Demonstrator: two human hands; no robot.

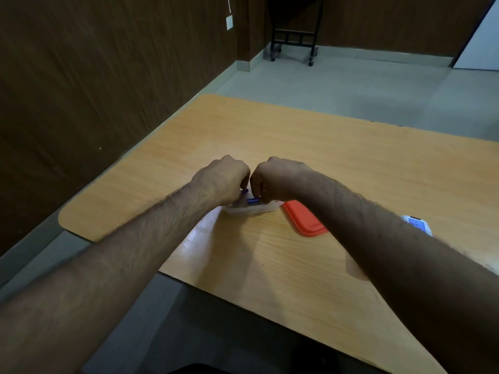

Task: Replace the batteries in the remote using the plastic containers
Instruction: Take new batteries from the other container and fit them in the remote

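Both bare hands met over a shallow clear plastic container (251,210) that sat near the middle of the light wooden table (337,163). The left hand (224,179) was curled, knuckles up, and its fingertips pinched a small blue cylindrical battery (245,191), of which only one end showed below the fingers. The right hand (272,179) was curled in the same way and pinched a second blue cylindrical battery (252,201), which lay level just above the container's near rim. The two batteries were close together, and the two hands almost touched at the knuckles. Whether either battery rested on the container's floor could not be told, since the hands covered most of the inside.

Just to the right of the container, an orange-red flat plastic lid (303,218) lay on the table, its far part hidden under the right forearm. Farther right, a white remote with a blue label (417,224) lay on the tabletop, showing only partly past the same forearm.

Beyond the table lay a grey floor, with dark brown wall panels on the left and a black wheeled stand (294,41) at the far wall.
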